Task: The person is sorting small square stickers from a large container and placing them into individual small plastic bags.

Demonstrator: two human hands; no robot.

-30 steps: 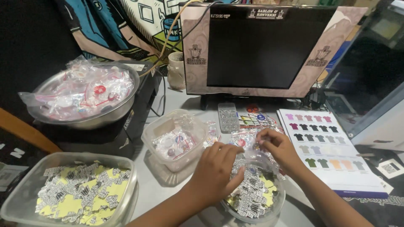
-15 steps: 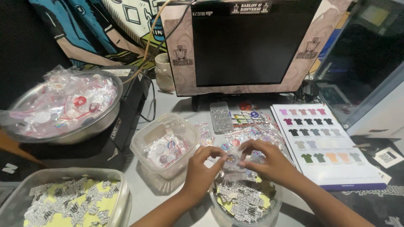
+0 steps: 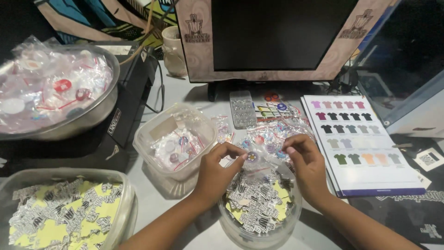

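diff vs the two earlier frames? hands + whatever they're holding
Both hands rose from the tub of black, white and yellow stickers and came together above it. The left hand and right hand now pinch a small clear bag holding a round badge between them. The camera view drifted too. The steel bowl, the other tubs, the monitor and the shirt colour chart stayed put.

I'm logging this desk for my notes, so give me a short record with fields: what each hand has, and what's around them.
left hand: pinches one side of a small clear bag with a round badge inside
right hand: pinches the bag's other side
below hands: round clear tub of black-and-white and yellow stickers
left of hands: clear tub of bagged badges
far left: metal bowl of bagged badges
right: shirt colour chart
behind: dark monitor
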